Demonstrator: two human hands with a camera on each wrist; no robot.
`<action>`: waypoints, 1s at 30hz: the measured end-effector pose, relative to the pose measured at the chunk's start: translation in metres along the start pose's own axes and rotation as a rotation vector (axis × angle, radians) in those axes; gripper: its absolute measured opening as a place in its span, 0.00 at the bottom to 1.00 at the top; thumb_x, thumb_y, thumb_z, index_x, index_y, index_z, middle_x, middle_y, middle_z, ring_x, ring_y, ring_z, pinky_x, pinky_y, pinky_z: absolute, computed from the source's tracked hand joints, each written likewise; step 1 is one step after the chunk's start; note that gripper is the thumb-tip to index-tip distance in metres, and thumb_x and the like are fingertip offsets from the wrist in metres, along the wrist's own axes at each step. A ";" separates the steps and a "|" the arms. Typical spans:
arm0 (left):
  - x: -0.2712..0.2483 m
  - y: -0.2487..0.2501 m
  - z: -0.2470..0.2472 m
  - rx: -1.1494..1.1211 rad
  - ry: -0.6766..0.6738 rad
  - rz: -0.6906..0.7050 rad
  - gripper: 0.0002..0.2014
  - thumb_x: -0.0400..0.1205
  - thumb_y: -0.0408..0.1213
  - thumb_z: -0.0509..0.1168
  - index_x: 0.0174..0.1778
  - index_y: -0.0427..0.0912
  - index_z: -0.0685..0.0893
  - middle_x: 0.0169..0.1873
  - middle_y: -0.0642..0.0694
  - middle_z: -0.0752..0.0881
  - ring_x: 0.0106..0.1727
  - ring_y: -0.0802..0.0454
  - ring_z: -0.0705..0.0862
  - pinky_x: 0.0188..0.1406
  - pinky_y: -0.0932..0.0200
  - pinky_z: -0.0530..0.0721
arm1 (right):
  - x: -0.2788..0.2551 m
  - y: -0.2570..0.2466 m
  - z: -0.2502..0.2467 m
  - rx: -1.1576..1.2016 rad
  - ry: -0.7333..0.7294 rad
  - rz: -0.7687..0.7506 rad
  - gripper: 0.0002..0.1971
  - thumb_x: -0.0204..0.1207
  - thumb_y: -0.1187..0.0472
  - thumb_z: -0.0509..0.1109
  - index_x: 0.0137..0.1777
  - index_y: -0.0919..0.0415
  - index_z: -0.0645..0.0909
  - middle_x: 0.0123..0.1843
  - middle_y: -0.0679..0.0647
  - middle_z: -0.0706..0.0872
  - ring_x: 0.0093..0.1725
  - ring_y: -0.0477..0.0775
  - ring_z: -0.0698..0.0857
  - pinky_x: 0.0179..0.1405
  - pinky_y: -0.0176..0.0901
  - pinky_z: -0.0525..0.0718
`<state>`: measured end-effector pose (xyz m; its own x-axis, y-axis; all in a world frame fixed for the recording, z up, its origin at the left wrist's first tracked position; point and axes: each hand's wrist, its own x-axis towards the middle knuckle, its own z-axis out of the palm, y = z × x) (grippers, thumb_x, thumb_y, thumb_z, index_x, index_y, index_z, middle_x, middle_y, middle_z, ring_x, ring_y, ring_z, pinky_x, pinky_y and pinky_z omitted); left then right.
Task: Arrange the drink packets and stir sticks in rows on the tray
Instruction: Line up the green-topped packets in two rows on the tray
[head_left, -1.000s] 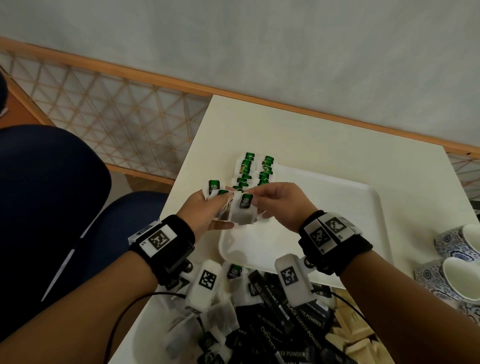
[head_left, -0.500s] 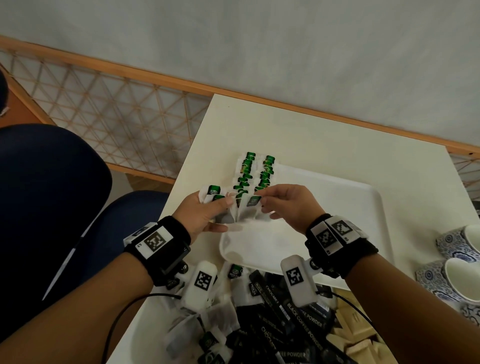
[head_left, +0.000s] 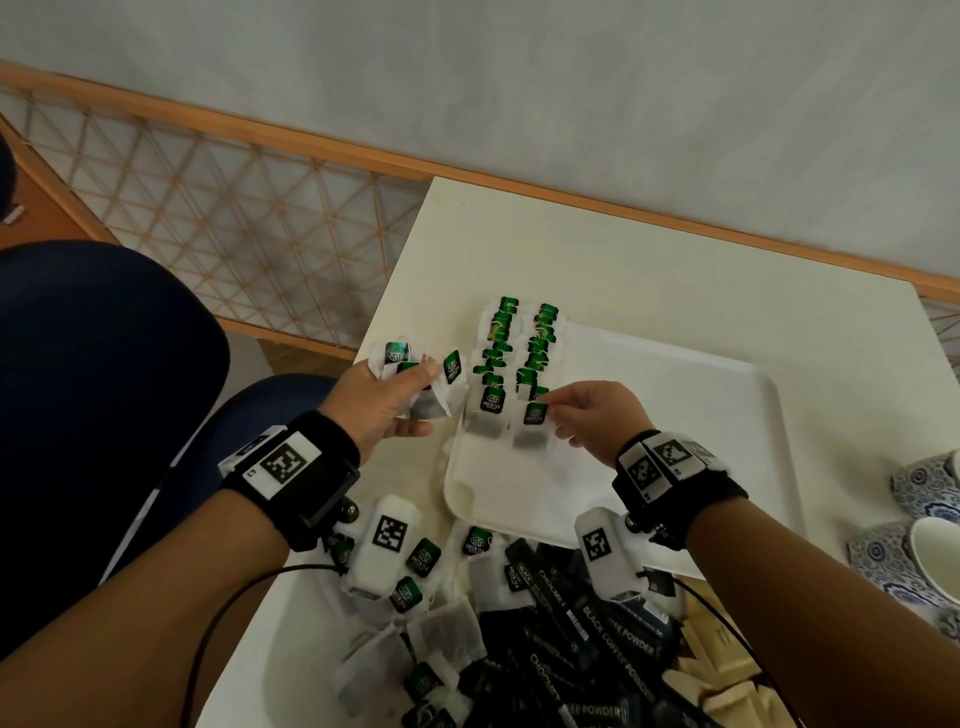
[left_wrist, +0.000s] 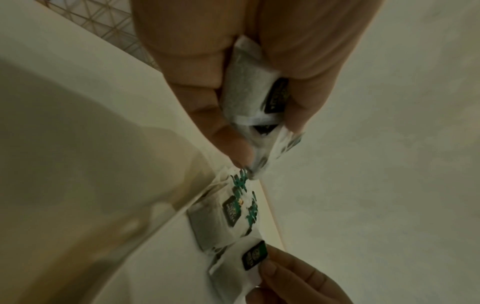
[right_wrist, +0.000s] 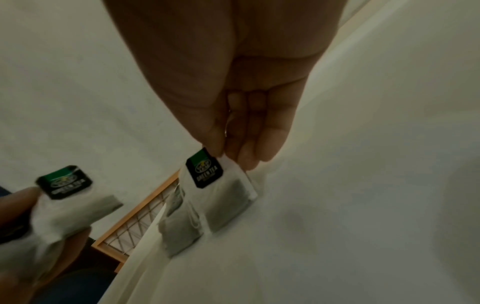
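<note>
Pinching a flat papery tea bag (head_left: 531, 423) by its glossy green tag, the right hand (head_left: 592, 415) lowers it onto the smooth white tray (head_left: 675, 441). The left hand (head_left: 379, 405) clutches a crumpled bunch of tea bags (head_left: 426, 384).

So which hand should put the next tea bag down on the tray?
Probably the right hand. It already pinches a tea bag at the near end of the second row on the tray. The left hand grips a bunch of spare tea bags beside the tray, so it serves as the supply.

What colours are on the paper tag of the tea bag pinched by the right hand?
The tag is black with a green top band and pale lettering; the right wrist view shows it best.
</note>
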<state>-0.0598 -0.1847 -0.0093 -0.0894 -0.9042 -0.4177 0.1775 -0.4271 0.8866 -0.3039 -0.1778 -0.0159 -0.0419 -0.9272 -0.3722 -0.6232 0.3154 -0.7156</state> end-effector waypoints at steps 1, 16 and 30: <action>0.000 0.000 0.000 0.003 -0.003 -0.002 0.05 0.79 0.38 0.70 0.49 0.48 0.86 0.45 0.48 0.91 0.41 0.52 0.89 0.28 0.58 0.88 | 0.002 0.001 0.000 0.008 0.024 0.004 0.09 0.79 0.62 0.66 0.52 0.53 0.88 0.36 0.51 0.88 0.35 0.47 0.84 0.43 0.40 0.87; -0.008 -0.003 0.022 0.208 -0.172 -0.055 0.13 0.77 0.40 0.72 0.53 0.38 0.86 0.40 0.40 0.89 0.37 0.46 0.85 0.29 0.59 0.87 | -0.018 -0.039 0.000 0.029 -0.098 -0.299 0.16 0.74 0.55 0.74 0.59 0.36 0.79 0.55 0.38 0.85 0.51 0.35 0.84 0.52 0.30 0.80; -0.007 -0.003 -0.002 0.105 0.082 -0.061 0.04 0.80 0.30 0.68 0.45 0.43 0.84 0.44 0.37 0.85 0.35 0.47 0.83 0.23 0.61 0.86 | -0.009 -0.048 0.021 -0.227 -0.210 -0.229 0.10 0.75 0.62 0.71 0.51 0.47 0.89 0.44 0.50 0.91 0.44 0.50 0.86 0.31 0.20 0.75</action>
<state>-0.0581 -0.1774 -0.0091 -0.0156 -0.8757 -0.4827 0.0700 -0.4825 0.8731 -0.2568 -0.1800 0.0095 0.2647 -0.8996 -0.3473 -0.7557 0.0303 -0.6542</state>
